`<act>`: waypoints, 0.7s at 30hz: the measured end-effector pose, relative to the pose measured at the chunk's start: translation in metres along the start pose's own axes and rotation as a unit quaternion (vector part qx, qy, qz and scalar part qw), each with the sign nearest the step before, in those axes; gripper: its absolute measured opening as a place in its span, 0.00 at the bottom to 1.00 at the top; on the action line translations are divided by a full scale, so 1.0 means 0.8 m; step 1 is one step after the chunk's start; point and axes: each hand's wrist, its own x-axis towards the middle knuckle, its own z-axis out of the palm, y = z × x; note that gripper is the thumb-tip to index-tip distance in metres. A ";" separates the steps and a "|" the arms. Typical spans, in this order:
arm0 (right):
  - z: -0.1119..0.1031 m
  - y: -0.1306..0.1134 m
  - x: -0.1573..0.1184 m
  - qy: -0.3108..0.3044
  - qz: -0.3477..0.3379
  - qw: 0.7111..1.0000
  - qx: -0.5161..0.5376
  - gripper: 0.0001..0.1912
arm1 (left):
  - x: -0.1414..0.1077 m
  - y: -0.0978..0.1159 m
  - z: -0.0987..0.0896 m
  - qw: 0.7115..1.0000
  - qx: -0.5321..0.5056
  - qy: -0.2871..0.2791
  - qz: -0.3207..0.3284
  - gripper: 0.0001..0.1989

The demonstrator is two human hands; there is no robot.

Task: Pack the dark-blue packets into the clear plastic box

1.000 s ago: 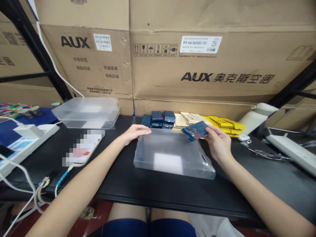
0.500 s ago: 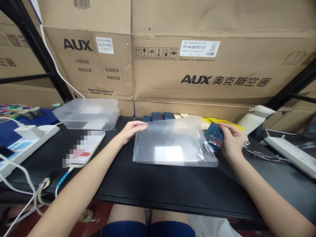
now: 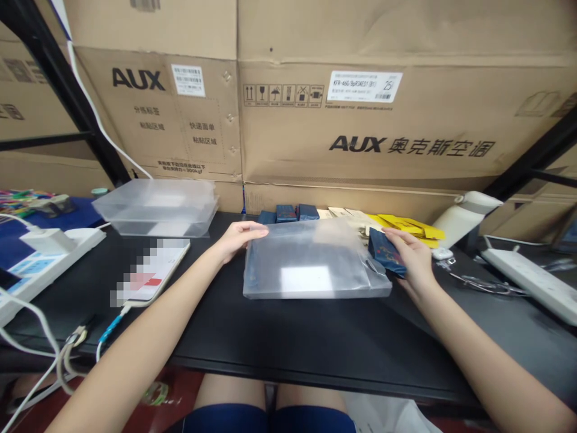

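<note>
My left hand point(image 3: 241, 240) grips the upper left corner of a clear plastic box point(image 3: 306, 258), thumb on top. The box is tilted above the black table, its long rim toward me. In my right hand point(image 3: 412, 258) is a dark blue packet point(image 3: 386, 252) with orange-red print, held at the box's right end. Behind the box stand several dark blue packets point(image 3: 286, 213), cream packets point(image 3: 347, 214) and yellow packets point(image 3: 408, 225) in a row.
More clear plastic boxes point(image 3: 155, 207) are stacked at the back left. A phone point(image 3: 157, 273) on a cable, a power strip point(image 3: 54, 264) and cords lie left. On the right are a white bottle point(image 3: 466, 216), another power strip point(image 3: 536, 279) and a cable. Cardboard cartons point(image 3: 383, 126) stand behind.
The blue packet in my right hand has turned and tilted, moving slightly left. The right end of the clear box has shifted a little left. My left hand keeps its hold.
</note>
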 end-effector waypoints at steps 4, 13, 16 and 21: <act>0.008 0.005 -0.012 0.009 -0.048 0.999 -0.013 0.09 | -0.002 0.003 0.002 1.000 -0.015 0.005 -0.003 0.18; 0.013 0.007 -0.018 0.009 -0.046 0.999 -0.017 0.11 | 0.001 0.000 0.002 1.000 0.004 -0.002 0.005 0.19; 0.009 0.005 -0.011 0.027 -0.024 0.999 -0.007 0.10 | 0.001 0.001 0.001 1.000 0.022 0.005 0.019 0.19; 0.007 0.001 -0.007 0.053 -0.016 0.998 0.015 0.06 | 0.000 0.002 0.000 0.999 0.033 0.010 0.009 0.19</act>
